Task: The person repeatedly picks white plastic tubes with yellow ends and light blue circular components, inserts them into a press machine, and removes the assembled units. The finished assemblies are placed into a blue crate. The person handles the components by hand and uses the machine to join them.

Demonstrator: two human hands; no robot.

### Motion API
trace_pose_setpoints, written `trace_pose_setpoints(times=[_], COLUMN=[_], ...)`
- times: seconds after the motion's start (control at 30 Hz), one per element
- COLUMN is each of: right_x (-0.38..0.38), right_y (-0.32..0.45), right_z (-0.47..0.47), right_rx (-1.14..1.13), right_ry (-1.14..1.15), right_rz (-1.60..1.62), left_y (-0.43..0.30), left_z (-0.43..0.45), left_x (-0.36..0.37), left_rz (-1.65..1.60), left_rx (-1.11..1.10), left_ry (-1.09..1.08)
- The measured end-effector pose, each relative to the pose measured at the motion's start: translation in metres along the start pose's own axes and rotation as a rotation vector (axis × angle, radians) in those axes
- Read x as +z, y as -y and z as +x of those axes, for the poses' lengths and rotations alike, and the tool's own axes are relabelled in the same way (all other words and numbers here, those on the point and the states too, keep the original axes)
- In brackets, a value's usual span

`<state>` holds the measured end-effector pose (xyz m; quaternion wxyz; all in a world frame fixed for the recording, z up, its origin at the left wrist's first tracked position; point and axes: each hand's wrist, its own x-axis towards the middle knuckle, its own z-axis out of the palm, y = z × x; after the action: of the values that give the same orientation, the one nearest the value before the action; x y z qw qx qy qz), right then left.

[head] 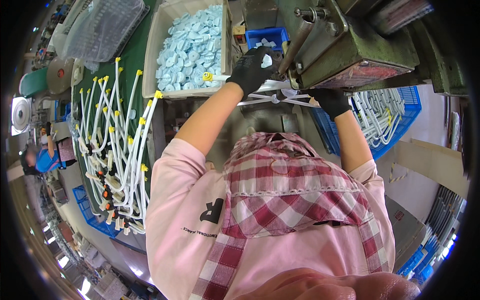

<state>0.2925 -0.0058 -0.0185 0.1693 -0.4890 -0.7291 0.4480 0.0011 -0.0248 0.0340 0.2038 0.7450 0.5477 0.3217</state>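
My left hand [253,69], in a black glove, is at the front of a green press-like machine [356,63]. A small pale plastic piece [266,61] shows between its thumb and fingers. Under that hand runs a white tube [221,78] with a yellow fitting [207,76] on its left end; I cannot tell whether the hand also grips it. My right hand [332,102], also black-gloved, reaches below the machine head. Its fingertips are partly hidden, close to thin white tubes [300,101], and its hold is unclear.
A beige bin [225,41] of pale blue disc-like pieces [191,52] stands ahead left, beside a small blue tray [249,37]. White tubes with yellow fittings [123,150] cover the green table [140,99]. Right is a blue basket [412,101] of tubes. Another person [48,155] is far left.
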Motion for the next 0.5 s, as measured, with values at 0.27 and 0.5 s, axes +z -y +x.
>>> trace_pose_setpoints(times=[0.27,0.5], right_x=[0.003,0.01], right_y=[-0.018,-0.014], right_z=[0.0,0.0], right_rx=[0.061,-0.016], right_ry=[0.084,0.155], right_rz=[0.352,0.504], left_y=[0.008,-0.011], left_z=[0.001,-0.009], left_x=[0.011,0.012], left_rz=[0.049,0.059], left_rx=[-0.066,-0.173], left_ry=[0.053,0.015])
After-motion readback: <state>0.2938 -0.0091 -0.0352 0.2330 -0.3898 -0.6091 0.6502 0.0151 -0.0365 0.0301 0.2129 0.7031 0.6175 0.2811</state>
